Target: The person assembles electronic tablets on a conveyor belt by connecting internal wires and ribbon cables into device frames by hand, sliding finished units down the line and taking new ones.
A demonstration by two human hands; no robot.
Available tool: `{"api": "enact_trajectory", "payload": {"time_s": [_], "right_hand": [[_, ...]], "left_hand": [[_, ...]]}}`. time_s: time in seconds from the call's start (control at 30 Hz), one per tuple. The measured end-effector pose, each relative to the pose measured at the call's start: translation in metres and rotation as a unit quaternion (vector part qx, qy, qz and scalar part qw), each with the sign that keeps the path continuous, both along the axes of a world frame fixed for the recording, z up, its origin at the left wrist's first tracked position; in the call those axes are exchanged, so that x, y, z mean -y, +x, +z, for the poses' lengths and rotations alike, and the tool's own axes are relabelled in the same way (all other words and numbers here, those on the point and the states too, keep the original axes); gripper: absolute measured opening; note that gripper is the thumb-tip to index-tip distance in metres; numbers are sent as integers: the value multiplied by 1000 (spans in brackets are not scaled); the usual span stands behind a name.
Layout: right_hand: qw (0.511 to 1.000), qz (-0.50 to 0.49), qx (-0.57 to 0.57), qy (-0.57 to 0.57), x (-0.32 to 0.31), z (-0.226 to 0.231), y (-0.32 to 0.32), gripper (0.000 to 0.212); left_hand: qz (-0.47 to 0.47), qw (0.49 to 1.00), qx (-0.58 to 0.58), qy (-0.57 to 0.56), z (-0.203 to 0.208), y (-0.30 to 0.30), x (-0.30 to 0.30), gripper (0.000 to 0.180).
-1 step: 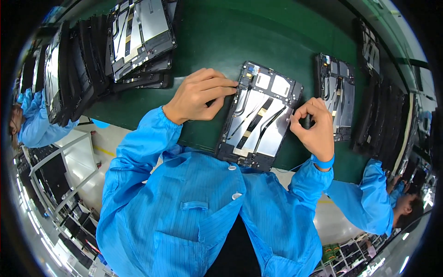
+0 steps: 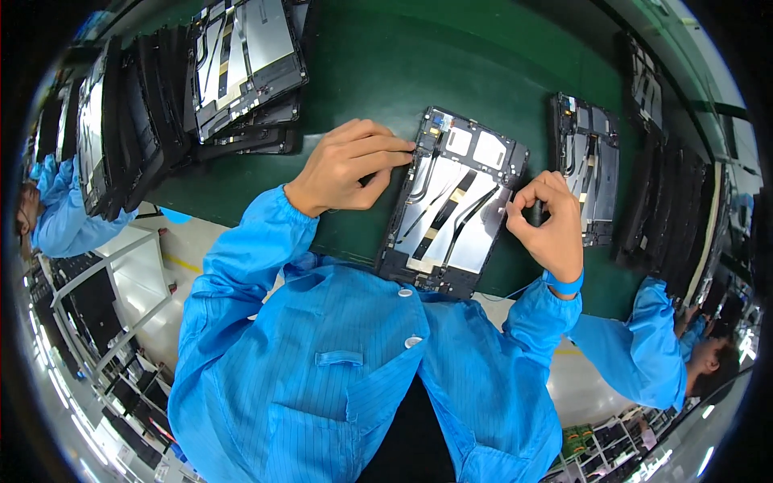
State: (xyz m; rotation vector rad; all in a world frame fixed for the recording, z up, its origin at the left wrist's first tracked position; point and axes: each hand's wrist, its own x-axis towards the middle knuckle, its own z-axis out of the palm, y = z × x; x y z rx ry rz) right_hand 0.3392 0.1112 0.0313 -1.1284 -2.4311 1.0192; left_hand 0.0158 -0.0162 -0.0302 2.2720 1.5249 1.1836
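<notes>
In front of me on the green table lies an opened tablet, its inside facing up. Silver plates, black flat cables and two whitish squares show on it. My left hand is at its upper left edge, fingers stretched out and fingertips against the frame, thumb apart from the index finger. At the tablet's right edge, my right hand has thumb and index finger pinched into a ring. Whatever that pinch holds, if anything, is too small to make out. A second opened tablet lies just beyond my right hand.
Opened tablets are piled at the far left, beside a row of dark tablet shells. More dark shells stand in a row at the right. A blue-sleeved co-worker sits at the right, another at the left.
</notes>
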Motion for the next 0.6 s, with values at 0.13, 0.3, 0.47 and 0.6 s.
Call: {"api": "enact_trajectory", "payload": {"time_s": [0.13,0.3,0.47,0.6], "right_hand": [[997,-49,-48,-21,2,-5,2,13],[995,-85,-55,-25,5,-4,-2,13],[999,-31,-31,-27,4,-3,3,13],[998,-41,-26,-40,5,-5,7,14]], "left_hand": [[6,1000,3,3,-2,0,1,34],[2,1000,11,4,-3,0,1,37],[-7,1000,-5,9,-3,-1,1,38],[-25,998,-46,24,-5,-5,-1,38]]}}
